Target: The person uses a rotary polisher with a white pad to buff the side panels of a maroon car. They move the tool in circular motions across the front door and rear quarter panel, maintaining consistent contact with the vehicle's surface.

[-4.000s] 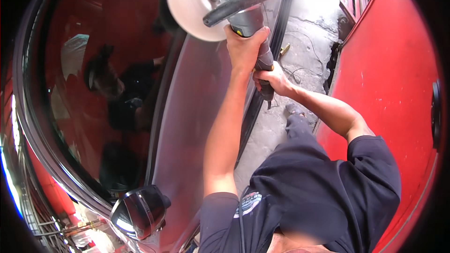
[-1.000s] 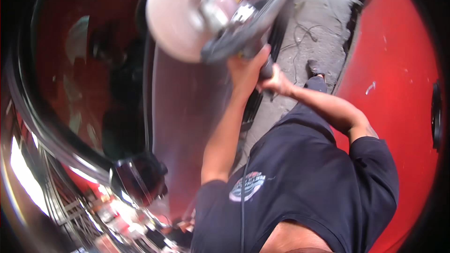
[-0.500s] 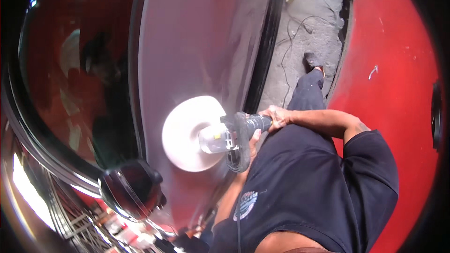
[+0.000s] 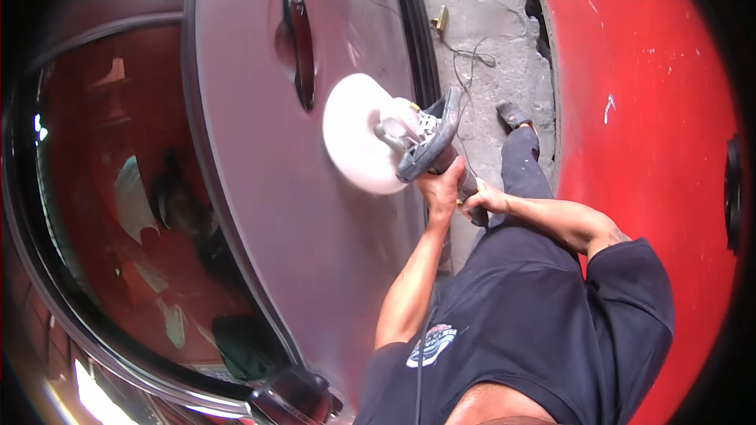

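A car polisher (image 4: pixel 425 138) with a dark body and handle is in both my hands, its broad white pad (image 4: pixel 354 138) tilted against a dark maroon car door panel (image 4: pixel 260 212). My left hand (image 4: pixel 442 187) is wrapped round the body just behind the black bumper-like guard. Farther back, my right hand (image 4: pixel 487 198) is closed on the rear handle. The pad's outline is smeared, and its contact face is hidden against the panel. Just beyond the pad, toward the upper left, is the car's dark door handle (image 4: pixel 299 51).
A car window (image 4: pixel 134 212) with reflections fills the left, above a side mirror (image 4: pixel 291 397) at the bottom. A red panel (image 4: pixel 638 110) stands close on my right. On the concrete floor (image 4: pixel 488 71) lie a looped cable and a small yellowish block (image 4: pixel 440 19). A cord (image 4: pixel 419 370) runs down my shirt.
The polisher has moved forward along the door, nearer the door handle, and has turned. My left hand, partly hidden before, now shows plainly. The view has shifted, bringing the door handle fully in.
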